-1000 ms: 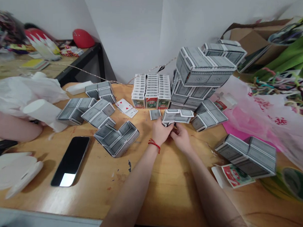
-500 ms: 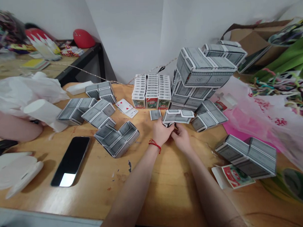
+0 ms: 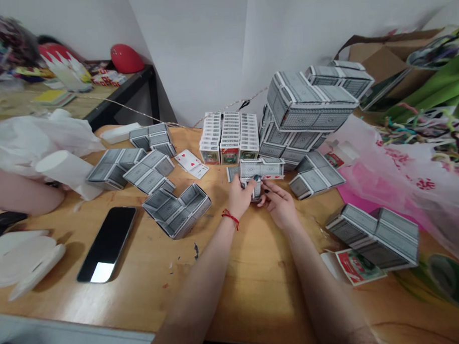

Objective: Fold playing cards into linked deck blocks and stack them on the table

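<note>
Both hands clamp one folded card piece point(image 3: 262, 169), grey backs out; L hand point(image 3: 239, 195) has thumb and fingers pinched on its lower-left part, R hand point(image 3: 280, 206) has fingertips pressed to the lower part from the right side; the piece is held just above the table point(image 3: 255, 276), its top strip roughly level, approx. mid-table and just in front of the row of card packs point(image 3: 229, 137); whether its bottom edge touches the wood, can't tell. Red string bracelet point(image 3: 230, 218) on the L wrist.

A single card point(image 3: 232, 173) lies flat just left of the piece, partly hidden by the L hand; a low card block point(image 3: 315, 175) sits near on the right; behind that, a tall stack of card blocks point(image 3: 306, 109) leans up by the wall.

Further left: a V-shaped card block point(image 3: 177, 208), face-up cards w/ red hearts point(image 3: 191, 162), more grey blocks point(image 3: 133, 170), and a dark phone point(image 3: 107, 243) lying screen-up. Far left edge: a white paper roll point(image 3: 66, 170) and another person's arm point(image 3: 23, 191) resting on the table.

Right side: a long card block point(image 3: 375, 234) near the table edge, a flattened red-printed box point(image 3: 355, 267) just beside it, and a pink plastic bag point(image 3: 384, 181) behind.
</note>
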A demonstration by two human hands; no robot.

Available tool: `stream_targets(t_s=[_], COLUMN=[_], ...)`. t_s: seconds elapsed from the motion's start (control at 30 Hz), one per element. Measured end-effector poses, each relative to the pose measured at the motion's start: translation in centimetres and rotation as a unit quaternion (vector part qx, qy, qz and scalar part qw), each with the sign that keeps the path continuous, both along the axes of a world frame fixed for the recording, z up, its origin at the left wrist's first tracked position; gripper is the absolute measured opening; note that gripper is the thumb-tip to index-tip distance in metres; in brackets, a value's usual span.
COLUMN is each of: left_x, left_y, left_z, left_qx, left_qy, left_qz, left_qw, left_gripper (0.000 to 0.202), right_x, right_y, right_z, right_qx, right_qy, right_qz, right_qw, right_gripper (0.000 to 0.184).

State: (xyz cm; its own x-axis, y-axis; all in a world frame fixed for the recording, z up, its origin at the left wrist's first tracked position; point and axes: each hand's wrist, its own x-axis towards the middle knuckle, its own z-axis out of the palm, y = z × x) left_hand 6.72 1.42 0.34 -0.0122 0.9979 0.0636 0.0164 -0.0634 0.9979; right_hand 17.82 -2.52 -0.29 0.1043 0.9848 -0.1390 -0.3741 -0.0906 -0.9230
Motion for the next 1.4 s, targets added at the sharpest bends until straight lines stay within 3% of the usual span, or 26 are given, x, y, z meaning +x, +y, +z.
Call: stream_targets(t_s=[0.2, 0.37, 0.57, 0.7, 0.8, 0.9, 0.97, 1.03, 1.17, 1.27, 1.4], left_x=[0.3, 0.3, -0.1, -0.7, -2.0, -3.3, -3.6, -3.2, -1.7, -1.0, -0.9], left_y=[0.4, 0.4, 0.6, 0.6, 0.4, 0.2, 0.2, 0.3, 0.4, 0.2, -0.4], left_z=[0.0, -0.1, -0.2, -0.1, 0.1, 0.8, 1.0, 0.9, -0.1, -0.4, 0.2], left_qx=[-0.054, -0.063, -0.003, -0.005, -0.033, -0.063, -0.067, -0.042, 0.012, 0.037, 0.089], left_qy=[-0.106, -0.182, -0.175, -0.158, -0.152, -0.191, -0.209, -0.193, -0.063, 0.011, 0.080], left_qz=[-0.012, -0.008, -0.004, -0.016, -0.101, -0.232, -0.280, -0.254, -0.097, -0.012, 0.033], left_qw=[0.993, 0.981, 0.985, 0.987, 0.983, 0.952, 0.935, 0.947, 0.993, 0.999, 0.992], left_gripper=[0.025, 0.026, 0.032, 0.040, 0.044, 0.043, 0.047, 0.053, 0.056, 0.046, 0.037], right_x=[-0.4, -0.7, -0.2, 0.3, 1.0, 1.7, 2.0, 2.0, 1.3, 0.6, 0.4], right_y=[-0.2, -0.4, 0.0, 0.4, 0.6, 0.7, 0.7, 0.7, 0.3, 0.0, -0.3], right_z=[0.4, 0.3, -0.7, -1.0, -1.1, -1.2, -1.2, -1.3, -1.0, -0.8, -0.7], right_qx=[0.001, -0.009, 0.043, 0.041, 0.028, 0.030, 0.057, 0.095, 0.149, 0.172, 0.176], right_qy=[-0.092, -0.179, -0.175, -0.115, -0.066, -0.061, -0.084, -0.134, -0.261, -0.322, -0.377], right_qz=[0.008, 0.019, -0.060, -0.127, -0.155, -0.164, -0.190, -0.213, -0.208, -0.195, -0.192], right_qw=[0.996, 0.984, 0.982, 0.984, 0.985, 0.984, 0.976, 0.963, 0.931, 0.910, 0.889], right_gripper=[0.039, 0.026, 0.022, 0.024, 0.026, 0.025, 0.023, 0.020, 0.014, 0.013, 0.013])
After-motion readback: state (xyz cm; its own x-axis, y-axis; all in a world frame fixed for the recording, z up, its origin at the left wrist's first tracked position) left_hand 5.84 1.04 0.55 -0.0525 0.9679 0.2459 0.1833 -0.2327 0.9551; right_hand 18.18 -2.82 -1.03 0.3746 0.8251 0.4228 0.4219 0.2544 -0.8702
